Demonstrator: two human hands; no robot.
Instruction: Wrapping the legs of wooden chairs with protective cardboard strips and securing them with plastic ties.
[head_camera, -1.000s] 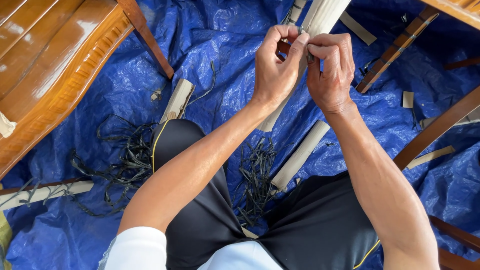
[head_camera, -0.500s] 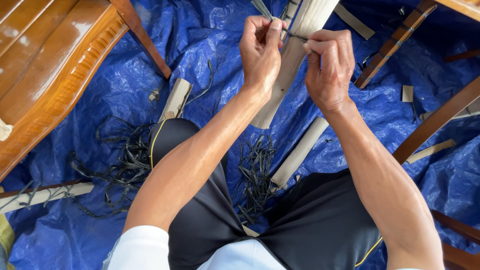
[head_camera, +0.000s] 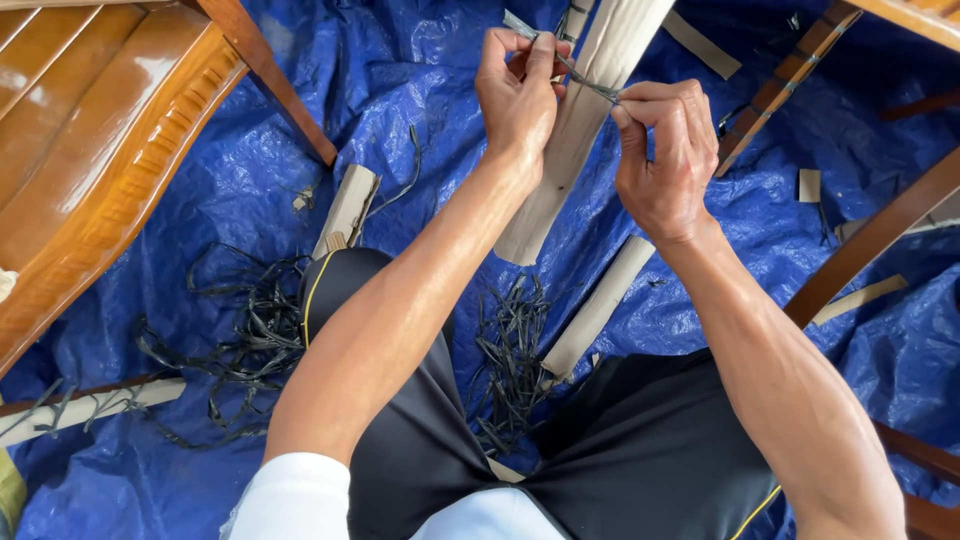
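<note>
Above the blue tarp (head_camera: 250, 170), the left hand (head_camera: 518, 92) and the right hand (head_camera: 665, 150) were both pinched shut on a thin dark strip (head_camera: 570, 66), which ran taut and slanting between them, its upper end poking past the left fingers. The strip hung directly over a long pale stalk (head_camera: 575, 150) lying on the tarp. Judging by the heaps of dark shavings (head_camera: 250, 340) on the tarp beside the person's knees and another clump (head_camera: 510, 360) between the legs, much stripping seemed already done, while pale stalks beside the tarp's centre appeared yet to be worked. A varnished wooden chair (head_camera: 90, 170) stood at the tarp's left edge.
</note>
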